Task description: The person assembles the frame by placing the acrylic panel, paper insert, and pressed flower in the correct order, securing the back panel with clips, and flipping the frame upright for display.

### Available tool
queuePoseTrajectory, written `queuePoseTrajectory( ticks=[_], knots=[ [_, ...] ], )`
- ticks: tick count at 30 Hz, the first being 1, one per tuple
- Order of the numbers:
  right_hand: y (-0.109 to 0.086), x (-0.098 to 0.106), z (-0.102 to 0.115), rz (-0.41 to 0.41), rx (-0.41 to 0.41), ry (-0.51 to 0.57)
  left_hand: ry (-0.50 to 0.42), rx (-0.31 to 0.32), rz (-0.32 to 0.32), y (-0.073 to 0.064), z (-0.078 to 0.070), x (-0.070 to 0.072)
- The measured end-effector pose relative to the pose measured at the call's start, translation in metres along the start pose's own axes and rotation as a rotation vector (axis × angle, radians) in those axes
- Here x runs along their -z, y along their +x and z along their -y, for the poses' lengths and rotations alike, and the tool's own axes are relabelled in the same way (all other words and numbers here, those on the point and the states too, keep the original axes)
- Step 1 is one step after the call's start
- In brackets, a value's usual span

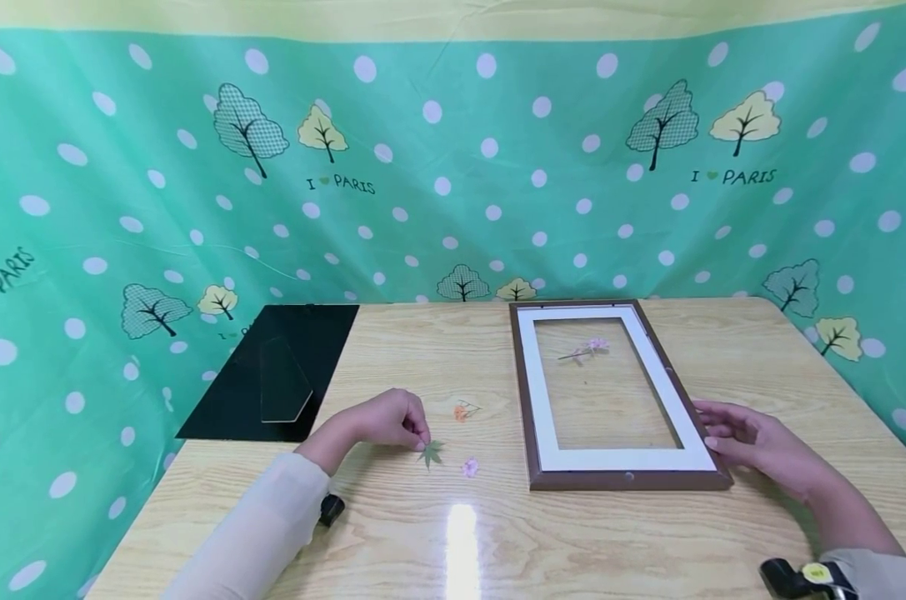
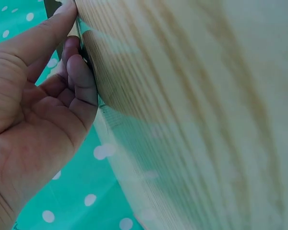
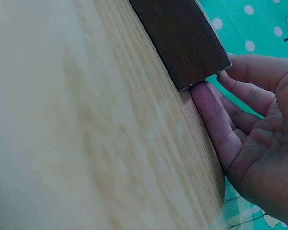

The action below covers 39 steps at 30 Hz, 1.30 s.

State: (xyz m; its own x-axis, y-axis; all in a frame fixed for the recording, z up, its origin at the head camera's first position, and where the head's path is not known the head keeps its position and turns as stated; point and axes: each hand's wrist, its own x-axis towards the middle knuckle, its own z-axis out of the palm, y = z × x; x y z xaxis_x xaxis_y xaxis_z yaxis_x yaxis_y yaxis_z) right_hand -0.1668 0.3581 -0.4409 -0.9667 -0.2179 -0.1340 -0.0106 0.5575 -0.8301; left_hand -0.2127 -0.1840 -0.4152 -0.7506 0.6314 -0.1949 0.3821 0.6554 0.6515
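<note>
My left hand (image 1: pixel 388 421) has its fingertips down on the table and pinches the edge of a green maple leaf (image 1: pixel 432 454). In the left wrist view the left hand (image 2: pixel 48 100) has curled fingers, and the leaf does not show. A pink flower (image 1: pixel 471 467) and an orange flower sprig (image 1: pixel 462 412) lie just right of the leaf. My right hand (image 1: pixel 760 446) rests with relaxed fingers against the right side of a brown picture frame (image 1: pixel 588 481) near its front corner. Inside the frame's white mat (image 1: pixel 625 459) lies a pink flower stem (image 1: pixel 583 351).
A black backing board (image 1: pixel 227 408) with a folded stand (image 1: pixel 282 383) lies at the table's left. Behind the wooden table (image 1: pixel 392 533) hangs a green dotted curtain (image 1: pixel 490 183). Light reflects off the table near its front.
</note>
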Motion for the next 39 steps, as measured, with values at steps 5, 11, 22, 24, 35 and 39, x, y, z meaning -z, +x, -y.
queuePoseTrajectory(
  ticks=[5, 11, 22, 24, 35, 39],
  knots=[
    [0.000, -0.001, 0.000, 0.004, -0.004, 0.014, 0.000, 0.000, -0.004, 0.000, 0.001, 0.000],
    [0.000, -0.001, 0.000, 0.004, -0.006, 0.017, -0.031, -0.011, -0.011, 0.001, 0.002, 0.000],
    [0.000, 0.000, -0.003, 0.001, 0.001, 0.014, -0.064, -0.040, -0.071, 0.007, -0.010, 0.011],
    [0.000, 0.000, -0.003, 0.001, 0.007, 0.022, -0.063, -0.053, -0.083, 0.009, -0.014, 0.014],
    [-0.001, 0.000, -0.001, -0.004, 0.023, 0.032, -0.071, -0.136, -0.141, 0.028, -0.033, 0.025],
    [-0.001, 0.000, -0.002, -0.008, 0.025, 0.029, -0.073, -0.152, -0.149, 0.035, -0.043, 0.027]
  ],
)
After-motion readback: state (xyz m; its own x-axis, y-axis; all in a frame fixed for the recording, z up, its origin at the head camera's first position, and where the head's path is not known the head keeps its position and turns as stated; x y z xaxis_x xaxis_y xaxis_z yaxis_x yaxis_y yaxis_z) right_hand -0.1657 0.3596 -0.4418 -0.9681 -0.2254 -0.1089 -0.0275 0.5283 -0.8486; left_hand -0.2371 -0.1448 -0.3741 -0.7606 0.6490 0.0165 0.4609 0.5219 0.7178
